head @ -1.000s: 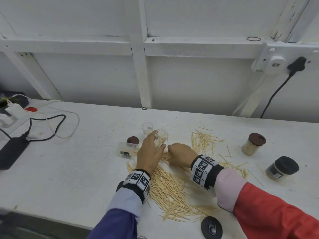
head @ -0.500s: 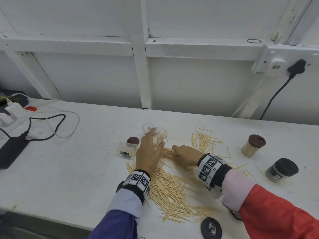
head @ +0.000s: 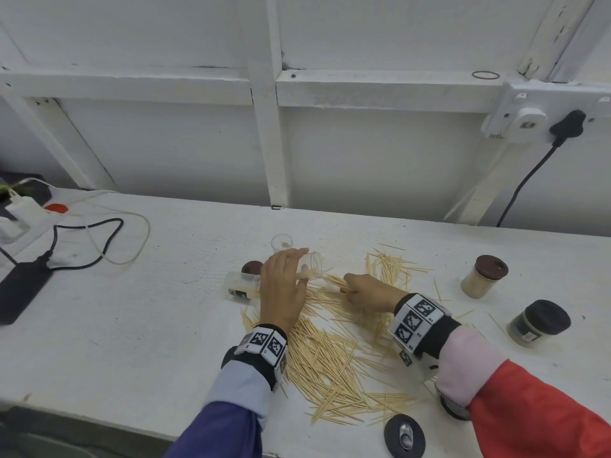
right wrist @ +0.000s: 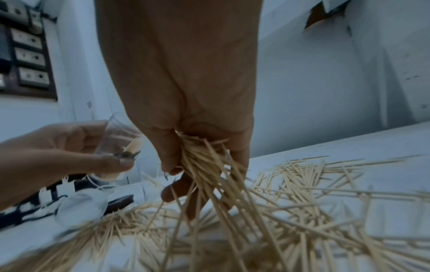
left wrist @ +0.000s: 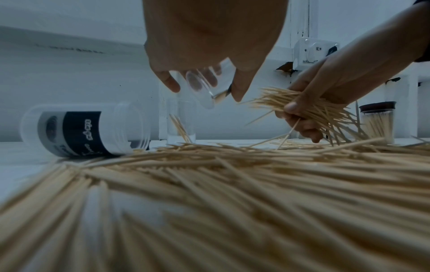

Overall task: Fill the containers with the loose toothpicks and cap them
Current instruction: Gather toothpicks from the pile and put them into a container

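My left hand holds a small clear container tilted on its side, its mouth facing right, with a few toothpicks inside; the left wrist view shows the container between fingers and thumb. Just right of that mouth, my right hand grips a bundle of toothpicks, also a bundle in the right wrist view. A loose toothpick pile covers the table under both hands. An open labelled jar lies on its side at left, beside a brown cap. Another clear container stands behind.
Two capped jars stand at right: a brown-lidded one full of toothpicks and a black-lidded one. A black lid lies at the near edge. Cables and a black power adapter occupy the far left. A wall socket is up right.
My right hand has closed on a bundle of toothpicks, lifted it off the pile and moved toward the container's mouth. The left hand has tipped the clear container further onto its side.
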